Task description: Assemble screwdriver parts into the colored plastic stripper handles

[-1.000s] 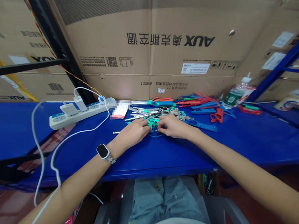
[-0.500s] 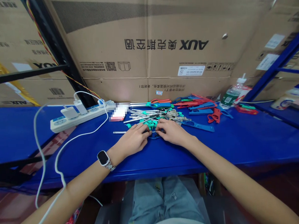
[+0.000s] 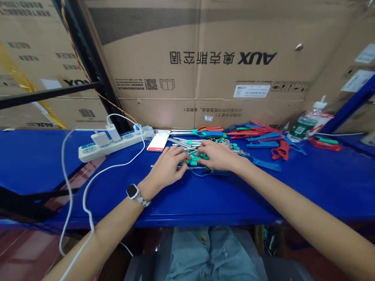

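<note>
A pile of thin metal rods with small green plastic parts (image 3: 193, 159) lies on the blue table. My left hand (image 3: 168, 167) rests at the pile's left front, thumb apart from curved fingers, touching the green parts. From the right, my right hand (image 3: 218, 156) reaches over the same pile; its fingers and thumb are spread, with green pieces between them. Neither hand visibly holds anything. A metal rod with a dark piece (image 3: 206, 170) lies along the front of the pile, partly under the hands. My left wrist wears a watch (image 3: 133, 191).
Behind the pile lie blue-and-orange handled tools (image 3: 209, 132). Red and blue plastic pieces (image 3: 263, 136) lie to the right, near a bottle (image 3: 303, 125). A power strip (image 3: 119, 142) and a white-and-red card (image 3: 158, 141) are at left. A white cable (image 3: 87, 194) crosses my left forearm.
Both hands have parted from the dark piece they were pinching at the front and moved slightly up onto the green parts, fingers spreading. The view has shifted a little left.
</note>
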`<state>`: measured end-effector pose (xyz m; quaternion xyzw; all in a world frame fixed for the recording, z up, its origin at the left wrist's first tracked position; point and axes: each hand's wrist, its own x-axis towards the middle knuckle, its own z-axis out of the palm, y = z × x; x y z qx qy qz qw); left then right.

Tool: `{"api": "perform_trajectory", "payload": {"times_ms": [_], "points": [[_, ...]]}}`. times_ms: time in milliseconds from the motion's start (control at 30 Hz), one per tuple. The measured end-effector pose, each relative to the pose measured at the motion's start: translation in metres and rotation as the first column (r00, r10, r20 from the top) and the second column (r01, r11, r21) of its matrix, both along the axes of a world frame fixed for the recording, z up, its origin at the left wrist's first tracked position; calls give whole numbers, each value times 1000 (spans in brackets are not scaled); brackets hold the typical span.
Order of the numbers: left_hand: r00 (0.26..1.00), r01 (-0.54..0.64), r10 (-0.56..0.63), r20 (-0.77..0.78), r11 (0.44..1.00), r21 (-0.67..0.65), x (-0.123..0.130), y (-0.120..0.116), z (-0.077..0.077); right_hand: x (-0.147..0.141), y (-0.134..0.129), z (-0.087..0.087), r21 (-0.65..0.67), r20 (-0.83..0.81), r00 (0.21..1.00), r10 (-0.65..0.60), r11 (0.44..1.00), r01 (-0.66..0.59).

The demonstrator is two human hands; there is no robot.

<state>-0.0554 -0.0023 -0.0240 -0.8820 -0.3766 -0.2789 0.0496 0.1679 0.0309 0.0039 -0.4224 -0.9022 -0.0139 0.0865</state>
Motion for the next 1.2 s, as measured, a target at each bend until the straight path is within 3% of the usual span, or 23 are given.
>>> {"api": "perform_trajectory", "payload": {"times_ms": [133, 233, 300, 400, 533, 633, 733, 867, 967, 1067, 1133, 1200], "points": [[999, 5, -4, 49, 1000, -18, -4, 4, -1, 1, 7, 2, -13, -54, 998, -20, 1000, 19], [995, 36, -37, 90, 999, 15, -5, 5, -1, 12, 6, -3, -74, -283, 957, -65, 996, 46], [993, 71, -78, 89, 995, 72, -3, 7, 2, 20, 5, -8, -164, -474, 877, -72, 986, -8], [991, 119, -109, -72, 980, 161, 6, 14, 14, 27, 5, -16, -286, -684, 724, -90, 946, -153], [945, 205, -153, -289, 966, 159, 22, 32, 32, 29, 7, -20, -371, -774, 611, -168, 902, -222], [957, 243, -221, -189, 965, 101, 31, 42, 31, 28, 8, -20, -365, -801, 566, -196, 908, -203], [971, 233, -232, 60, 973, -7, 35, 39, 19, 27, 8, -21, -276, -828, 545, -127, 940, -199], [935, 269, -210, 287, 945, -186, 36, 27, 10, 22, 8, -22, -194, -837, 546, -48, 958, -213], [919, 309, -224, 323, 919, -244, 36, 24, 10, 19, 6, -23, -175, -832, 553, -41, 966, -191], [925, 289, -208, 319, 929, -233, 31, 28, 10, 23, -6, -24, -102, -818, 573, -42, 992, -72], [933, 263, -185, 309, 935, -236, 27, 32, 8, 30, -22, -26, 20, -760, 649, -5, 999, 31], [939, 249, -168, 299, 934, -258, 23, 35, 5, 39, -41, -29, 170, -573, 812, 108, 985, -11]]}}
